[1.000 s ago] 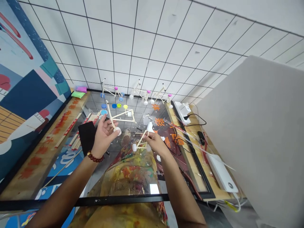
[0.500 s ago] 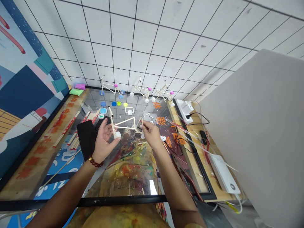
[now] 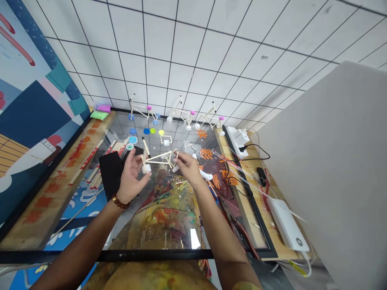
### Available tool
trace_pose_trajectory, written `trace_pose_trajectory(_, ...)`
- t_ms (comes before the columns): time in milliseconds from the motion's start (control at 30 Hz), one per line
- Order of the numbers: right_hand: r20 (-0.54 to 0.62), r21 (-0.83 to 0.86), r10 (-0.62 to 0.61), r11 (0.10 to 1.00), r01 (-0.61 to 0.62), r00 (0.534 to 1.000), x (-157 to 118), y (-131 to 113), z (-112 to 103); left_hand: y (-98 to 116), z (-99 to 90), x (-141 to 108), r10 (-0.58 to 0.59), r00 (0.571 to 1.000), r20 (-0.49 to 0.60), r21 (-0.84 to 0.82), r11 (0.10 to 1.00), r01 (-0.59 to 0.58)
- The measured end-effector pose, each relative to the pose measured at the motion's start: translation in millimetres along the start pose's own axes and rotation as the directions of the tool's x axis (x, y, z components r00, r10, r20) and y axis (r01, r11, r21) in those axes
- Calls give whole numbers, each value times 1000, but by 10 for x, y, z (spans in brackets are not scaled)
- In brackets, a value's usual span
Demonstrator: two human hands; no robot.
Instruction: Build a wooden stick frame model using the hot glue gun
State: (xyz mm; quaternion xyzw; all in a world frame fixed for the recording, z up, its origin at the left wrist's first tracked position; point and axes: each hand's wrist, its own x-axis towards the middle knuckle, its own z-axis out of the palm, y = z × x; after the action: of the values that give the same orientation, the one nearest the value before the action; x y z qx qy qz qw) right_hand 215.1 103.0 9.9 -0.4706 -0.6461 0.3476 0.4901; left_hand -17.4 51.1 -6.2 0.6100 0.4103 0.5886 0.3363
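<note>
My left hand (image 3: 130, 178) holds a frame of thin wooden sticks (image 3: 157, 158) near a white round cap (image 3: 146, 168) at its lower left end. My right hand (image 3: 188, 167) pinches a short wooden stick (image 3: 177, 155) beside the frame's right end, with a small white piece (image 3: 175, 169) below it. Whether these pieces are joined is hidden. Both hands hover over a glass tabletop (image 3: 178, 225). A black cloth (image 3: 110, 175) lies just left of my left hand.
Several finished stick models with coloured wheels (image 3: 181, 112) stand along the back of the glass, near coloured discs (image 3: 146, 131). Loose wooden sticks (image 3: 94, 177) lie at left. A white power bank (image 3: 287, 224) and a cable sit at right, beside a large pale panel (image 3: 326, 161).
My right hand has moved up from the lower white-capped piece to the frame's right end. The two hands are closer together, and the frame now lies more level.
</note>
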Motion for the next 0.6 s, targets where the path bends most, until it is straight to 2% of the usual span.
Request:
trace_pose_trajectory(167,63,-36,-90,995,93,994,1,-47,-4,-38,1,0,-14,1000,0,-7,1000,14)
trace_pose_trajectory(333,102,-72,-71,994,79,992,30,-66,-12,-78,3,-4,-11,1000,21,15,1000,11)
trace_pose_trajectory(600,88,-7,-34,999,35,996,43,4,13,-123,3,-16,-45,998,43,59,997,42)
